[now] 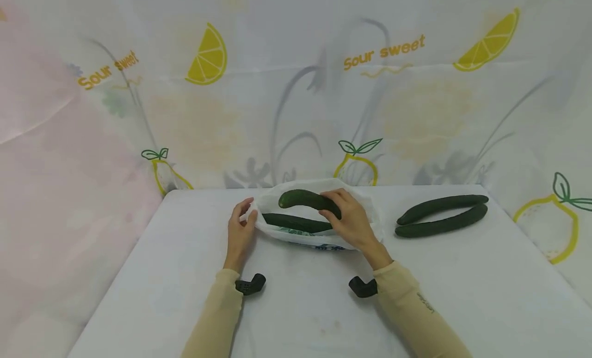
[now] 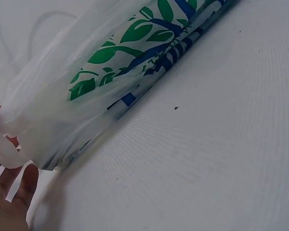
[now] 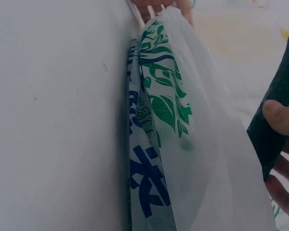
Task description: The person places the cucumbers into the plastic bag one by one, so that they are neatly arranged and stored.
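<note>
A white plastic bag (image 1: 277, 234) with green leaf print and blue lettering lies on the table, its mouth spread open. My right hand (image 1: 355, 223) grips a dark green cucumber (image 1: 300, 198) by its right end, above the bag's opening. Inside the bag lies another cucumber (image 1: 296, 223), partly covered by the near side. At the bag's left end, my left hand (image 1: 239, 237) holds the edge between thumb and fingers. The left wrist view shows the bag's handle loop (image 2: 8, 150) around the fingers. In the right wrist view, the thumb (image 3: 279, 115) presses on the held cucumber.
Two more cucumbers (image 1: 441, 208) lie side by side on the right of the white table (image 1: 314, 306). Behind the table hangs a cloth (image 1: 287, 50) printed with lemons. Black wrist devices (image 1: 252, 284) sit on both wrists.
</note>
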The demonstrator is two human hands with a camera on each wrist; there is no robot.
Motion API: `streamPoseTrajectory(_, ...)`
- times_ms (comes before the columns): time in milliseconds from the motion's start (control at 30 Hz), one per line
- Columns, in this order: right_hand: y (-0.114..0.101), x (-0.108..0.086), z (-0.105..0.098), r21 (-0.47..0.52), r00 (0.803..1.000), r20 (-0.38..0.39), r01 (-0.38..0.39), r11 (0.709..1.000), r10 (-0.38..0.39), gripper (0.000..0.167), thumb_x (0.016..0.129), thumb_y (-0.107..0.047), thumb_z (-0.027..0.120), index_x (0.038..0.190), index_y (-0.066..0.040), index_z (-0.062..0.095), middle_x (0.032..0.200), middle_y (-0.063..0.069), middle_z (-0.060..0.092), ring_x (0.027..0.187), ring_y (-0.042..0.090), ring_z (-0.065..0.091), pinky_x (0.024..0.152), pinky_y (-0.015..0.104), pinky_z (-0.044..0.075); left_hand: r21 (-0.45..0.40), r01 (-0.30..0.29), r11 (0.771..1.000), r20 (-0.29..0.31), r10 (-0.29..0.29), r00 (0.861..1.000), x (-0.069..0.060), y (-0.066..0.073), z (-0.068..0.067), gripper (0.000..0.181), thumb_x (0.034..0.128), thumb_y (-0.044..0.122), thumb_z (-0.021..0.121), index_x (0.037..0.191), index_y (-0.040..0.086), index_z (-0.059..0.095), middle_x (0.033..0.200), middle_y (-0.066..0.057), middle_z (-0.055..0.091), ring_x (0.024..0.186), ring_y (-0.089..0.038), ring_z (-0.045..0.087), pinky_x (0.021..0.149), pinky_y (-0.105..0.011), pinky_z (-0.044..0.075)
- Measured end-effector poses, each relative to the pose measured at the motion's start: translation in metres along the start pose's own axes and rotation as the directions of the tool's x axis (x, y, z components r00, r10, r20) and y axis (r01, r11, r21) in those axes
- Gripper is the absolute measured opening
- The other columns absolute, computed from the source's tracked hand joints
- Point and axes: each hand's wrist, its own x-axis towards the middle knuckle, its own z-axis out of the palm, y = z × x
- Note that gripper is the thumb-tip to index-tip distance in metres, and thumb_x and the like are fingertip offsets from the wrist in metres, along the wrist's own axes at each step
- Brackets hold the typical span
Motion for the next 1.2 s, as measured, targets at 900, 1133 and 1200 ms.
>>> streamPoseTrajectory(900, 0.003, 0.010, 0.033, -0.259, 0.980, 0.178, -0.041, 0.965, 0.089, 0.032, 0.083, -0.019, 0.072, 0.113, -0.009, 0.065, 0.101, 0.006, 0.061, 0.086, 0.024, 0.059, 0.071, 0.037, 0.048, -0.053, -0.054, 0.997, -0.089, 0.049, 0.995, -0.001, 0.004, -0.001, 0.035, 0.0922, 0.009, 0.057, 0.128, 0.010, 0.056, 0.125, -0.013, 0.057, 0.117, -0.022, 0.049, 0.086, -0.026, 0.039)
streamPoseTrajectory(1133, 0.005, 0.013, 0.037, -0.264, 0.969, 0.200, -0.086, 0.961, 0.142, 0.033, 0.084, -0.021, 0.071, 0.114, -0.009, 0.065, 0.101, 0.006, 0.061, 0.086, 0.025, 0.057, 0.070, 0.038, 0.047, -0.053, -0.066, 0.996, -0.088, 0.061, 0.994, -0.002, 0.006, -0.002, 0.036, 0.0912, 0.008, 0.058, 0.127, 0.011, 0.057, 0.123, -0.011, 0.057, 0.114, -0.019, 0.050, 0.084, -0.025, 0.039)
streamPoseTrajectory(1200, 0.007, 0.014, 0.039, -0.263, 0.966, 0.207, -0.100, 0.960, 0.157, 0.033, 0.084, -0.022, 0.071, 0.114, -0.009, 0.065, 0.101, 0.007, 0.061, 0.085, 0.025, 0.057, 0.071, 0.038, 0.047, -0.053, -0.066, 0.996, -0.084, 0.062, 0.995, -0.002, 0.006, -0.002, 0.035, 0.0915, 0.009, 0.058, 0.127, 0.012, 0.057, 0.124, -0.011, 0.057, 0.115, -0.019, 0.050, 0.084, -0.024, 0.039)
